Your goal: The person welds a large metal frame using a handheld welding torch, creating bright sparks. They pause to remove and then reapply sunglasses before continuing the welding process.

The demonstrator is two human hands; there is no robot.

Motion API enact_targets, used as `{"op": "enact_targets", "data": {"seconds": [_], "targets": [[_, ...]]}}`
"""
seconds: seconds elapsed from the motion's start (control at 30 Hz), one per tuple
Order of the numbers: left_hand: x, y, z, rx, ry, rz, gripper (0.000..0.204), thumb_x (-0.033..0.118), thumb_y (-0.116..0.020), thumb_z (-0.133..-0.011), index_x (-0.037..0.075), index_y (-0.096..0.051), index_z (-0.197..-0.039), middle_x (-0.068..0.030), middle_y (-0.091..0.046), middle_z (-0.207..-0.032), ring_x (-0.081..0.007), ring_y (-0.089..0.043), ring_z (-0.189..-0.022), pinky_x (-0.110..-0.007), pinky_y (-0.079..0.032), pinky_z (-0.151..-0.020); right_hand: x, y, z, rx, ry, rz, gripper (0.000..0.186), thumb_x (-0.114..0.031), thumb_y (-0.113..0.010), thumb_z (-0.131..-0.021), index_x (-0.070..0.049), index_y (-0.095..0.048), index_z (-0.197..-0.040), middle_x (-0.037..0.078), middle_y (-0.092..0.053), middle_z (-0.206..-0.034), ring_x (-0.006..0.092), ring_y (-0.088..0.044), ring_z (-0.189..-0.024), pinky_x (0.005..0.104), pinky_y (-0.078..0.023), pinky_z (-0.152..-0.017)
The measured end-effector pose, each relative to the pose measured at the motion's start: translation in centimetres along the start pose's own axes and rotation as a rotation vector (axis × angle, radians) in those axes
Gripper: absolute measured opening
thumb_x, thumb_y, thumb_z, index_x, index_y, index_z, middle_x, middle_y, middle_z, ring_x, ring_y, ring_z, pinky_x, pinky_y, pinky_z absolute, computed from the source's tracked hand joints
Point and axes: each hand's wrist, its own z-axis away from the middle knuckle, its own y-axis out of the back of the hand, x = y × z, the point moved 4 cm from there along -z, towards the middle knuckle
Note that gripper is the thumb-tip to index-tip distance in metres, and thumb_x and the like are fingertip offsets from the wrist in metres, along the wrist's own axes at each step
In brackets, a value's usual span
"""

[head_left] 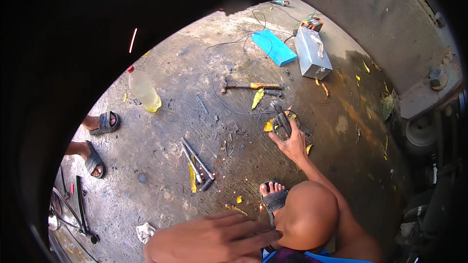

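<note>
The black welding electrode holder [281,119] lies on the concrete floor [161,136] among yellow leaves, below the hammer [251,86]. The right hand [291,143] closes its fingers around its handle. The left hand [219,236] (fingers flat, extended, holding nothing) hovers near the knee [309,214].

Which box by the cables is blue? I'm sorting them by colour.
The flat blue box, lying left of the taller grey metal box, which has a pale handle on top.
</note>
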Motion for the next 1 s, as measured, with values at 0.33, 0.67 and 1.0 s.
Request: {"op": "enact_targets", "data": {"seconds": [0.33,0.67,1.0], "targets": [[-7.0,-2.6,4.7,0.192,0.356,0.244,0.048,0.028,-0.072,-0.098,0.000,-0.064,-0.135,-0.0221,-0.069,-0.123,-0.0395,-0.068,-0.113,-0.045,-0.055,-0.095,0.6,-3.9,-1.9,-0.204,0.033,0.152,0.072,-0.051,-0.088,-0.069,0.001,-0.064,-0.114,0.024,-0.074,-0.085,0.0441,-0.074,-0.079,0.0500,-0.059,-0.072],[-6.0,-0.9,5.6,0.387,0.309,0.253,0.045,0.027,-0.075,-0.095,-0.002,-0.068,-0.129,-0.0218,-0.070,-0.122,-0.0384,-0.070,-0.112,-0.044,-0.055,-0.095,3.9,-2.5,-4.2,-0.006,-0.063,-0.101,0.041,-0.024,-0.088,-0.069,-0.001,-0.067,-0.095,0.016,-0.073,-0.079,0.0330,-0.072,-0.070,0.0439,-0.056,-0.066],[-2.8,0.6,9.7,1.278,0.162,0.057,0.034,0.025,-0.085,-0.081,-0.009,-0.077,-0.084,-0.0183,-0.074,-0.073,-0.0371,-0.073,-0.068,-0.044,-0.058,-0.068,3.6,-6.0,0.0,-0.124,-0.142,-0.053,0.071,-0.027,-0.092,-0.065,0.012,-0.064,-0.118,0.025,-0.075,-0.098,0.0352,-0.076,-0.084,0.0414,-0.062,-0.081]]}}
